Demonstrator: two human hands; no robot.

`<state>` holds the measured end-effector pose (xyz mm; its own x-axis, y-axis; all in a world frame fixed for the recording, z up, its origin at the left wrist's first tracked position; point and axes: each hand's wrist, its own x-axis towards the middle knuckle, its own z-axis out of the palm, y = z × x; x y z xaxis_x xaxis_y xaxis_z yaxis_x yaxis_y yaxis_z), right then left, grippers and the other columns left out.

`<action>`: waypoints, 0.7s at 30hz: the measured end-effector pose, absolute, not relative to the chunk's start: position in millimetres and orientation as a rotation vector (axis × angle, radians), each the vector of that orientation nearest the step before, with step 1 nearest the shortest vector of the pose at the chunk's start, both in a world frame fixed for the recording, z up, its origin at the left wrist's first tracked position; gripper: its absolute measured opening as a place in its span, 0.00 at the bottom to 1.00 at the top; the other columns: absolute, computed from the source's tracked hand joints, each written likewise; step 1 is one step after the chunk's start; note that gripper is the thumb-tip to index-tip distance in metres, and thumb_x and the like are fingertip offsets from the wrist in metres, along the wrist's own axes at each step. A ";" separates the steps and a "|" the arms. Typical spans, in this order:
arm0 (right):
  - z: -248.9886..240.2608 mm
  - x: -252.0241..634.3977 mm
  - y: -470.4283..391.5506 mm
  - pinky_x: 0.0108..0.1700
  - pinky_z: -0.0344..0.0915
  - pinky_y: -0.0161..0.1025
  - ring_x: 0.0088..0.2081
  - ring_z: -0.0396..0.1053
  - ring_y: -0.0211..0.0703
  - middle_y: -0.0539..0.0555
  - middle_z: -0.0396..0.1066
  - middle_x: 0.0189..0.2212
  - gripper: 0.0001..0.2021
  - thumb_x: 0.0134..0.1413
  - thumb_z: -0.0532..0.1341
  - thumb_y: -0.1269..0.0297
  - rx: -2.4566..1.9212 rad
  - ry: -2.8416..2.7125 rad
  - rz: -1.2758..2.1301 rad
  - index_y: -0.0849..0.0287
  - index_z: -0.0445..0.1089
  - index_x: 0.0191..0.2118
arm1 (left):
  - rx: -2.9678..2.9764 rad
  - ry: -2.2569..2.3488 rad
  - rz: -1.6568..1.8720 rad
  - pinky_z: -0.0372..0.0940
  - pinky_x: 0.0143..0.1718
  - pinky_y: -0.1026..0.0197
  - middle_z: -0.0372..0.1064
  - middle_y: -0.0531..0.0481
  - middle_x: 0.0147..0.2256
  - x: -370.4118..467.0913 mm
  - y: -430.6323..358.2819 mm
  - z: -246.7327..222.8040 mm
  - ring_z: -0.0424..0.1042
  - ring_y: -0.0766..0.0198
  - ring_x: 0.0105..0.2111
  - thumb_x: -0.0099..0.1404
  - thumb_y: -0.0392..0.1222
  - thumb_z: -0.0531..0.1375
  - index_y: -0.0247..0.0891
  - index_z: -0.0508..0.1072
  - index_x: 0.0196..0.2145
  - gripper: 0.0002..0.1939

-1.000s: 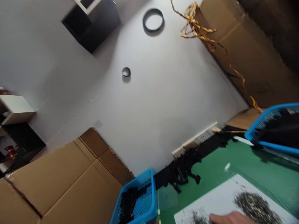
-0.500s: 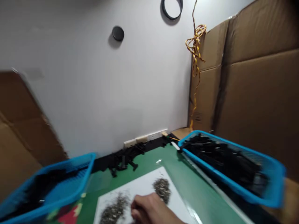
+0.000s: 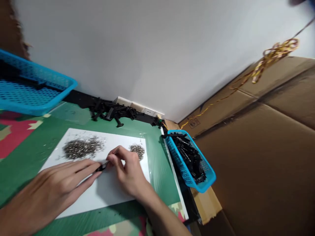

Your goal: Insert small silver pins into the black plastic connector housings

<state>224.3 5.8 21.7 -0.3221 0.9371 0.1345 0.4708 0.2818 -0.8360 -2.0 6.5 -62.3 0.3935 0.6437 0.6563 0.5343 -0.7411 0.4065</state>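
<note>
Nearest the viewer, a left hand (image 3: 65, 182) reaches in over a white sheet (image 3: 91, 196), its grip closed on a small black piece (image 3: 100, 167) pinched between thumb and fingers. The right hand (image 3: 131, 168) curls in from the other side, fingertips at the piece's far end; whether its grip is closed on anything cannot be told. The step in hand looks like close fingertip work on that piece, which calls for a steady left pinch and fine right-hand placement. The piece, held just above the sheet, looks short, dark and slim, with a paler, greyish end; its details are blurred. Beyond the hands, a larger heap of tiny metallic bits (image 3: 78, 148) lies left and a smaller heap (image 3: 137, 150) right. Farther back on the green counter (image 3: 161, 178), loose black parts (image 3: 114, 112) lie jumbled by the wall (image 3: 147, 55).
</note>
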 end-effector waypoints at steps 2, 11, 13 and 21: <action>18.6 222.6 5.7 0.42 0.68 0.36 0.35 0.74 0.40 0.51 0.76 0.32 0.13 0.75 0.55 0.57 -1.247 -1.859 0.948 0.57 0.70 0.39 | 2.632 1.072 1.085 0.79 0.45 0.50 0.82 0.50 0.49 -0.6 4.9 -48.0 0.83 0.52 0.45 0.76 0.43 0.58 0.45 0.79 0.54 0.14; 17.1 220.2 4.8 0.39 0.66 0.36 0.33 0.72 0.39 0.51 0.74 0.30 0.13 0.76 0.55 0.57 -1.219 -1.823 0.950 0.57 0.70 0.39 | 2.709 1.078 0.896 0.75 0.43 0.55 0.80 0.44 0.44 1.6 3.1 -21.0 0.81 0.58 0.37 0.77 0.38 0.58 0.37 0.79 0.49 0.10; 18.5 220.2 4.6 0.39 0.65 0.36 0.32 0.72 0.39 0.50 0.74 0.30 0.13 0.76 0.55 0.58 -1.212 -1.847 0.931 0.58 0.70 0.39 | 2.710 1.072 0.894 0.74 0.42 0.56 0.80 0.45 0.43 1.8 2.8 -19.7 0.80 0.59 0.37 0.78 0.38 0.58 0.37 0.78 0.48 0.09; 18.3 219.5 5.8 0.39 0.64 0.37 0.31 0.70 0.37 0.49 0.73 0.30 0.12 0.76 0.54 0.61 -1.189 -1.926 0.872 0.57 0.69 0.38 | 2.777 1.101 0.768 0.70 0.39 0.56 0.78 0.46 0.41 2.4 0.2 -16.6 0.79 0.58 0.37 0.79 0.38 0.56 0.35 0.77 0.46 0.09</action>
<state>219.5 5.8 18.3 -0.3331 0.9188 0.2120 0.4473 0.3519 -0.8223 2.4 0.2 -16.6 0.6214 0.6564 0.4277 0.6280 -0.7438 0.2290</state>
